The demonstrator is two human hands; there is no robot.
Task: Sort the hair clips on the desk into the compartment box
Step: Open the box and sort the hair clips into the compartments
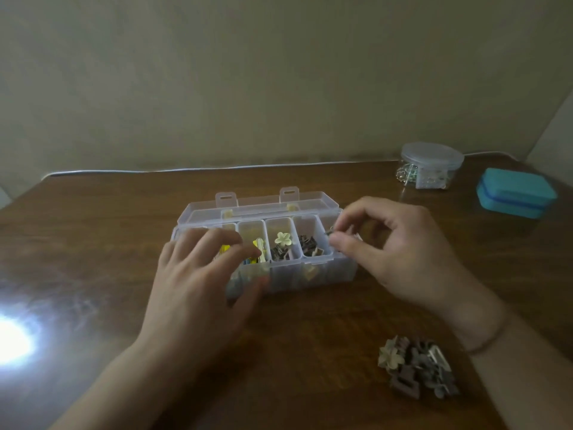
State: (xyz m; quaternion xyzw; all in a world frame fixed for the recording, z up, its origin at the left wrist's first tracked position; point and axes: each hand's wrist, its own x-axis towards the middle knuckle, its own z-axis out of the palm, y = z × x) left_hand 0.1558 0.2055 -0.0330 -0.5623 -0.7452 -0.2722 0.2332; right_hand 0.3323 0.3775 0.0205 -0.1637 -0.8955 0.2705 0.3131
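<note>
Desk (93, 231) bearing the open compartment box (310, 271); left hand (198, 274), fingers relaxed, steadies its left end. Right hand (393, 249) pinches a small clip (329, 233) above the right compartments, likely about to drop it in. Unsorted clips (415, 366) remain near right.

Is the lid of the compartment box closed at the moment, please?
No, the lid of the compartment box is swung open toward the wall, so the hair clips in its compartments show from above.
</note>
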